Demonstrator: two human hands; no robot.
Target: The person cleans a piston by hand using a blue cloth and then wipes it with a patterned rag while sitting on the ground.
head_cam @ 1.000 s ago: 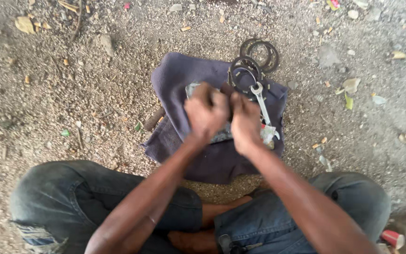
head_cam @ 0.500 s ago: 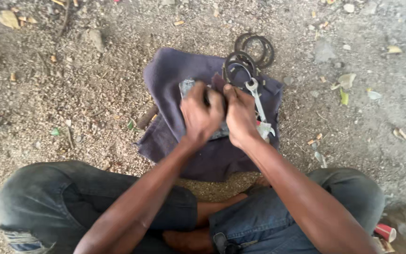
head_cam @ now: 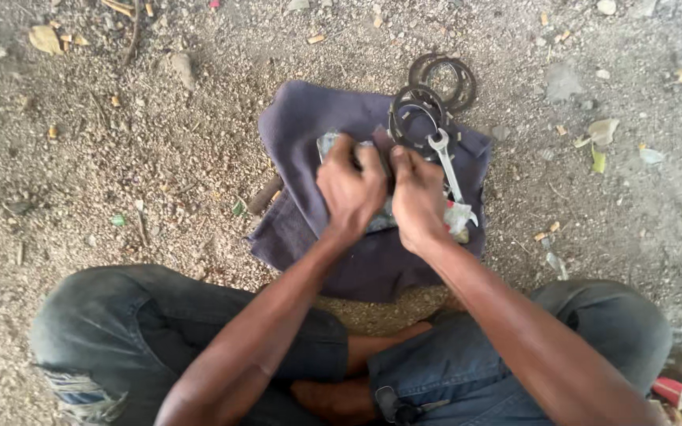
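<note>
Sitting cross-legged on gravelly ground, a person in worn jeans bends over a dark purple cloth (head_cam: 309,134) spread flat on the dirt — it seems laid there to keep small parts out of the grit. Both bare hands meet at the middle of the cloth. The left hand (head_cam: 351,189) is curled nearly closed, its fingers bent down over a pale grey metal part (head_cam: 327,144) that lies on the cloth; only one edge of that part shows past the knuckles, so its shape cannot be told. The right hand (head_cam: 418,196) is closed as well and pressed against the left, thumb side to thumb side, as if both grip the same piece to steady it; what exactly the right hand has hold of is hidden. Just beyond the right hand, on the cloth's far right part, lies a silver spanner (head_cam: 445,158) with its open end pointing away from the person, within easy reach. At the cloth's far right corner rest dark metal rings (head_cam: 418,110), one on the cloth and another ring (head_cam: 445,79) just off it on the gravel. A short brown stick-like object (head_cam: 264,195) lies at the cloth's left edge. Dry leaves and pebbles lie scattered around.
</note>
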